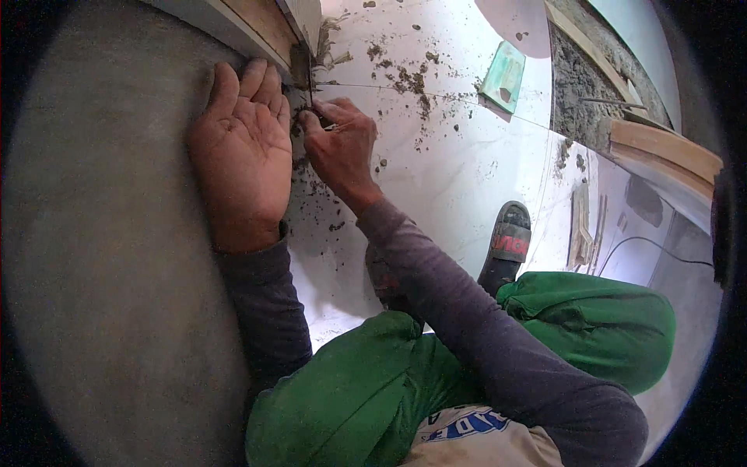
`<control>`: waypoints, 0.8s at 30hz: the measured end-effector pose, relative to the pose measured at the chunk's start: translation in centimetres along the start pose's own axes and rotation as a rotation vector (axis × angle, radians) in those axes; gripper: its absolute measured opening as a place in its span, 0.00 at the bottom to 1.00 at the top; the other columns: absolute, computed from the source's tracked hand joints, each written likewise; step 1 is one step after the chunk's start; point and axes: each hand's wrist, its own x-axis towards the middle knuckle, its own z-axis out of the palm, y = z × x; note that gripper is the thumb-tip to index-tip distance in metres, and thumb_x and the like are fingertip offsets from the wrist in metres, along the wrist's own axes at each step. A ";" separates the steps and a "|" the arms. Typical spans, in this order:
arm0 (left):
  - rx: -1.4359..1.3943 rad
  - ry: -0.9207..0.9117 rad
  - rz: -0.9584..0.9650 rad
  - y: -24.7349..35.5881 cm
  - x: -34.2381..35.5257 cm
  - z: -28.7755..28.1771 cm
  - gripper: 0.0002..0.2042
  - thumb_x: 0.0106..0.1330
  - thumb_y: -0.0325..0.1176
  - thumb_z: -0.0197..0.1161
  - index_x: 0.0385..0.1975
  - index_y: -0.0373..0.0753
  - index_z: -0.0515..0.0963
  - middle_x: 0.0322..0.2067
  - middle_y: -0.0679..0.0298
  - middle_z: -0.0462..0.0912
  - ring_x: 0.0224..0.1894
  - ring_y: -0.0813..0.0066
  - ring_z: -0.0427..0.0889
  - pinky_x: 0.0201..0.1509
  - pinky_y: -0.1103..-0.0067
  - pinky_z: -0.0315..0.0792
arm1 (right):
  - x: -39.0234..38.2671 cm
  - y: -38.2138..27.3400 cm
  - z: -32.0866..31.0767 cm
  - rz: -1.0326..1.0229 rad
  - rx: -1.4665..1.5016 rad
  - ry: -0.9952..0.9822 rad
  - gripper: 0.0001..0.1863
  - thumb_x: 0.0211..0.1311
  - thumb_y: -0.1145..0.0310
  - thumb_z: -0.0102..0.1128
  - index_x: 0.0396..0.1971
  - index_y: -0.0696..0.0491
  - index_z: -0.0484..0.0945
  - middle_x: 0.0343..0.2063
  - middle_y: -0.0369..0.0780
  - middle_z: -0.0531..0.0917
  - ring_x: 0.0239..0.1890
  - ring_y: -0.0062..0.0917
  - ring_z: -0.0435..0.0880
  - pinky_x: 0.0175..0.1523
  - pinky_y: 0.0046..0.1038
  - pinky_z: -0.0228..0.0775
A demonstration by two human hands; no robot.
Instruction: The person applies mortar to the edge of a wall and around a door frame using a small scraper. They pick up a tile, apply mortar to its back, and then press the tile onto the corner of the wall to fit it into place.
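Note:
My left hand point(245, 152) is turned palm up beside the grey wall, its fingers extended toward the lower end of a wooden frame point(261, 23). Nothing lies in its palm. Just to its right, my right hand point(342, 140) is closed in a pinch on a thin, dark, blade-like piece point(310, 84) that points up along the frame's edge. Most of that piece is hidden by the fingers, so its exact kind does not show. Dark crumbs of mortar point(315, 191) are scattered on the white tiles point(436, 179) under and around my right hand.
More mortar crumbs point(412, 82) lie farther off, by a green-and-white rectangular block point(504, 74). At the right are rough wet mortar point(580, 86), wooden boards point(661, 148), wood strips point(580, 226) and a thin cable point(654, 241). My sandalled foot point(510, 233) rests on the tiles.

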 end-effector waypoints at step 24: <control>0.056 -0.023 0.001 -1.0 -0.3 -0.3 0.39 0.84 0.51 0.42 0.75 0.17 0.47 0.79 0.38 0.47 0.84 0.57 0.40 0.84 0.64 0.31 | 32.4 0.0 -29.6 -0.368 -0.402 0.499 0.15 0.58 0.67 0.64 0.40 0.61 0.89 0.34 0.51 0.90 0.39 0.39 0.91 0.51 0.38 0.80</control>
